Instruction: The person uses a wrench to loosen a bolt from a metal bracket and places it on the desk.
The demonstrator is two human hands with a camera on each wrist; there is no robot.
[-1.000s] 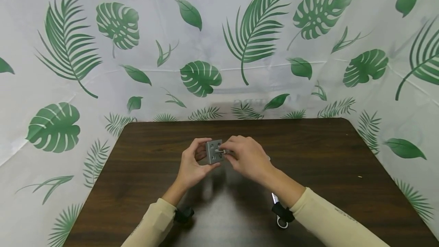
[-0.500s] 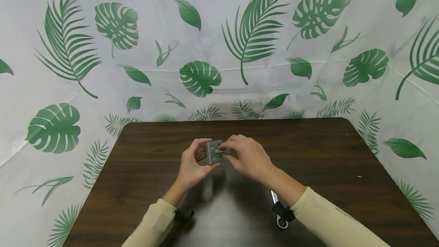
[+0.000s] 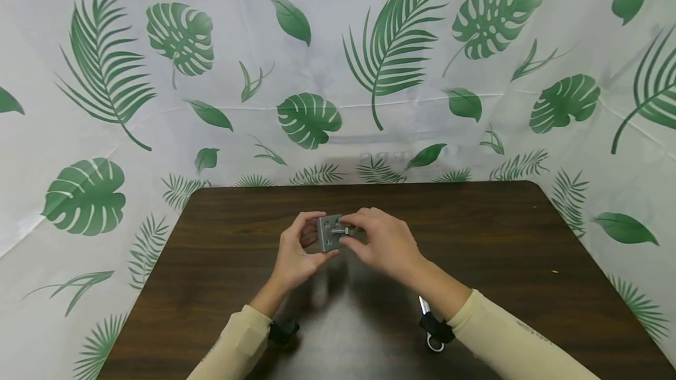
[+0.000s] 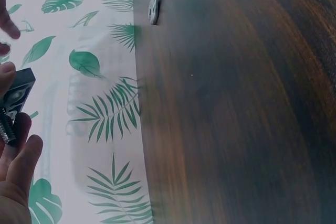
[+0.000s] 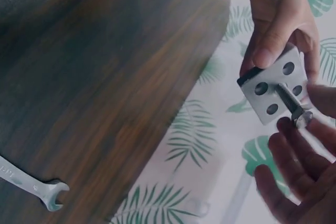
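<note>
My left hand [image 3: 294, 251] grips a grey square metal plate [image 3: 328, 233] by its edges, tilted in the air above the table. Several round holes surround the plate's middle, and a hex bolt [image 5: 294, 107] stands out from its centre, head outward. Around the bolt's head my right hand [image 3: 382, 239] has its thumb and fingers curled. In the right wrist view the fingertips [image 5: 286, 124] are at the head, while the thumb seems slightly apart from it. The left wrist view catches only part of the plate [image 4: 21, 85] and the bolt's threads [image 4: 6, 129].
A combination wrench [image 5: 31, 182] lies on the dark wooden table [image 3: 237, 221], partly hidden under the right forearm in the head view. A tiny yellowish scrap [image 3: 554, 271] lies at the right. A white leaf-print sheet [image 3: 327, 75] hangs behind.
The thumb and fingers of my right hand have spread, leaving more of the bolt's head showing between them. My left hand and the plate stay almost where they were.
</note>
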